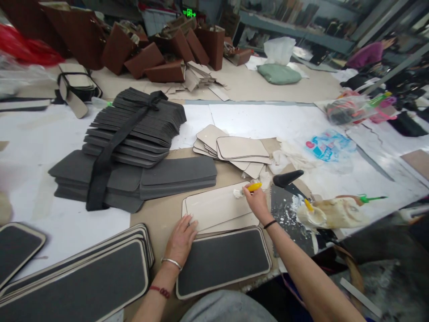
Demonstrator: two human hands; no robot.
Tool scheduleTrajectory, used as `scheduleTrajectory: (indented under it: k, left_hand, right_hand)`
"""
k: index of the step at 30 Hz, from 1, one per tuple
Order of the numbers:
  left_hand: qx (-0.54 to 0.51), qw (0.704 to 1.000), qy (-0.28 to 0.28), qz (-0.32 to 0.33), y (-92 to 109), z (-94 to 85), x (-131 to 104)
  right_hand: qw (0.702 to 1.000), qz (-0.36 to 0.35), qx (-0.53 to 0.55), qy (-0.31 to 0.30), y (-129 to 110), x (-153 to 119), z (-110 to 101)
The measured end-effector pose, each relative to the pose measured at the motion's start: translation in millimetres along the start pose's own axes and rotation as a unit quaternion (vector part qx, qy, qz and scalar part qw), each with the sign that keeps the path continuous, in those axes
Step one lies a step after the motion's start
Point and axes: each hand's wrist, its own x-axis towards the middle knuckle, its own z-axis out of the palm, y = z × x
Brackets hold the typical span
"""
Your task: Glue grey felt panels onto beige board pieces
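Note:
My right hand (258, 205) is closed on a glue brush (253, 187) with a yellow handle. White paste coats its head, which touches the right part of a beige rounded panel (216, 203). A similar panel shows beneath that one. At the panel's lower left corner my left hand (182, 237) lies with fingers stretched out, pressing on the edge. Just in front is a dark grey panel (224, 259) with a beige border. Behind my right hand lies a stack of smaller beige panels (241, 149).
A paste-covered container (311, 217) stands right, beside a black-handled tool (288, 178). Strapped dark grey pieces (130, 134) and bordered panels (83, 277) fill the left. Brown boxes (177, 49) and a green cushion-like bag (279, 74) lie behind. A person in purple (365, 56) is far right.

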Motion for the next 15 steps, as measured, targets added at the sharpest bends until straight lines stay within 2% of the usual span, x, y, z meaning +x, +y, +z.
scheduleTrajectory:
  k: [3,5,8,12,15]
  left_hand:
    - [0.023,1.0,0.003,0.017,-2,1.2,0]
    - [0.03,0.999,0.007,0.03,-7,3.9,-3]
    - [0.027,0.998,0.016,0.06,-21,12.8,-7]
    - [0.0,0.993,0.027,0.119,-47,30.9,-8]
    - [-0.008,0.987,0.061,0.149,-59,40.9,-7]
  right_hand:
    - [1.0,0.002,-0.02,0.023,8,1,-18]
    - [0.999,-0.006,-0.028,0.04,12,-3,-42]
    - [0.995,0.009,-0.053,0.081,26,-13,-96]
    - [0.975,0.084,-0.114,0.173,64,-34,-176]
    - [0.965,0.117,-0.14,0.189,98,-46,-206]
